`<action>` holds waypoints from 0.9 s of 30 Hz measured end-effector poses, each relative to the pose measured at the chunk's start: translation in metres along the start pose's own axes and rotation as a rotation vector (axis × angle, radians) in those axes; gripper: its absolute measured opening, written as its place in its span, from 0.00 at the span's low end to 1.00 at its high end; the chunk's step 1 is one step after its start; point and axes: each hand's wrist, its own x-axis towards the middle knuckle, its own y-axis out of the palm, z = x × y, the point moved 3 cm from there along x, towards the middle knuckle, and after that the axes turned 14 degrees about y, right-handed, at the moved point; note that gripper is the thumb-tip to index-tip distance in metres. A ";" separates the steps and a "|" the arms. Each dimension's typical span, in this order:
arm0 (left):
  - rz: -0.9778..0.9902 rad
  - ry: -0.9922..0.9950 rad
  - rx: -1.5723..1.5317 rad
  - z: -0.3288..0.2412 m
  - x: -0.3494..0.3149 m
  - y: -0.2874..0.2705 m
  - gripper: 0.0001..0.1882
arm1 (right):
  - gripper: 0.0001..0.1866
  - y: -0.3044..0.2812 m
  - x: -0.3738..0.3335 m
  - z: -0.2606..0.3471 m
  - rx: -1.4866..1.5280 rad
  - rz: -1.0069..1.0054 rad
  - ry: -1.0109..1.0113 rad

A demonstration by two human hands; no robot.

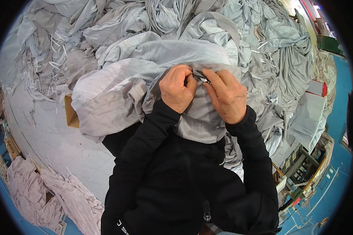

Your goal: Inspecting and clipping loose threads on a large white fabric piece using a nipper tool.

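Your two bare hands work close together on grey fabric (pixel 202 119) at the centre of the frame.
Nearest, your black jacket (pixel 172 184) fills the lower middle; its sleeves rise to the hands. Your left hand (pixel 177 89), just left of centre, is curled with thumb and fingers pinching the fabric's edge. Your right hand (pixel 228 96), just right of centre, has thumb and forefinger narrowly spaced beside a small shiny bit (pixel 204 80), too small to identify; whether they grip it, you cannot tell. A cardboard box (pixel 71 113) shows at the fabric's left edge, on a pale work surface (pixel 39 125). Beyond, a heap of crumpled grey cloth (pixel 121 27) spans the top. Pinkish cloth (pixel 55 196) lies at lower left; blue floor (pixel 337 182) edges the right.
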 end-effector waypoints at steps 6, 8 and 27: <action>-0.014 -0.016 -0.007 0.000 -0.001 -0.001 0.09 | 0.23 0.007 -0.001 0.004 -0.143 -0.042 -0.079; -0.018 -0.018 -0.009 0.000 -0.001 -0.002 0.09 | 0.23 0.010 -0.002 0.002 -0.178 -0.052 -0.096; -0.037 -0.007 -0.006 0.001 -0.004 0.000 0.08 | 0.19 0.014 -0.002 0.001 -0.195 -0.117 -0.162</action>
